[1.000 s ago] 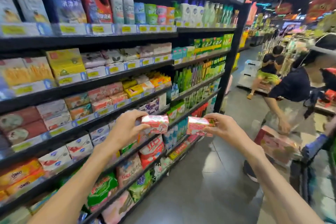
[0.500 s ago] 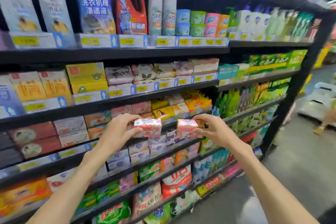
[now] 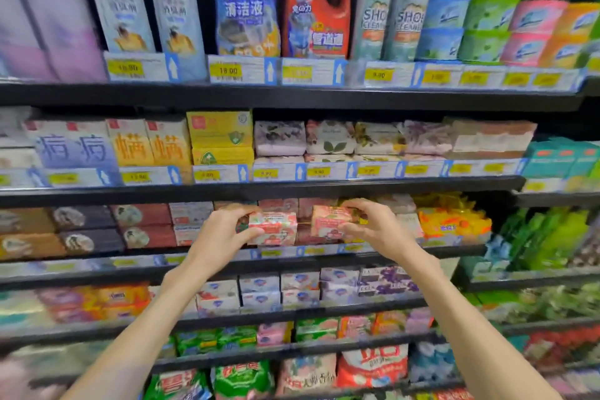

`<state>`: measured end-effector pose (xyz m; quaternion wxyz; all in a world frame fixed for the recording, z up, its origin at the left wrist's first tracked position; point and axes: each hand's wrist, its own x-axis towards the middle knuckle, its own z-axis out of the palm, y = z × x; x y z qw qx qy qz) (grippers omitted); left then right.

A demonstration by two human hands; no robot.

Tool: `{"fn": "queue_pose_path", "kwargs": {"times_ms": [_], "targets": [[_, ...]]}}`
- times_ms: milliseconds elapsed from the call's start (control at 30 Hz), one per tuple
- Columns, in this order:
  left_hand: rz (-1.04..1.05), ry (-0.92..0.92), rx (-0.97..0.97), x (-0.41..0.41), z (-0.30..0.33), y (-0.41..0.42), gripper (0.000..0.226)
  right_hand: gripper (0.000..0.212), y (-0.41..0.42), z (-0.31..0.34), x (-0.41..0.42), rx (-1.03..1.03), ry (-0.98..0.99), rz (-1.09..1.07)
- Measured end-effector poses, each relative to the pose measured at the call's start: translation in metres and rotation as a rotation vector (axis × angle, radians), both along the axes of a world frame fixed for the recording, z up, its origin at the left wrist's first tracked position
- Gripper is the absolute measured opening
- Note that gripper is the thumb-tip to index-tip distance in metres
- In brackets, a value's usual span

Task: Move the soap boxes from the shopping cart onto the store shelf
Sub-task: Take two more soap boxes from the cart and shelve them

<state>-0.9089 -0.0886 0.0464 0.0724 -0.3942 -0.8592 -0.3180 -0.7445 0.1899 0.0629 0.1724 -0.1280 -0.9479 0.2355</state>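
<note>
I hold two pink soap boxes in front of the store shelf. My left hand grips the left soap box by its left end. My right hand grips the right soap box by its right end. Both boxes are level with the third shelf row, just in front of the pink boxes stacked there. The two held boxes sit side by side with a small gap between them. The shopping cart is out of view.
Soap packs fill the shelf rows above and below, with dark red and brown boxes to the left and orange packs to the right. Tall detergent bottles stand on the top row. Price tags line each shelf edge.
My view has swung left from the aisle to face the shelf squarely. Both hands have carried the soap boxes closer to the third shelf row. The other people and cart have left the view.
</note>
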Motion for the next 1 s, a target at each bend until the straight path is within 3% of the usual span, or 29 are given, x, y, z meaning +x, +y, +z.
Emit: {"fn": "queue_pose_path", "kwargs": {"times_ms": [267,533,1000], "targets": [[0.162,-0.031,-0.003,0.007,-0.002,0.013,0.044,0.05,0.023,-0.01,-0.027,-0.119,-0.047,0.106],[0.174,-0.096,0.03,0.003,-0.013,0.022,0.046,0.048,0.024,-0.015,-0.037,-0.189,-0.031,0.132],[0.126,-0.111,0.017,-0.024,-0.026,0.033,0.048,0.057,0.015,-0.011,-0.05,-0.238,-0.14,-0.039]]}}
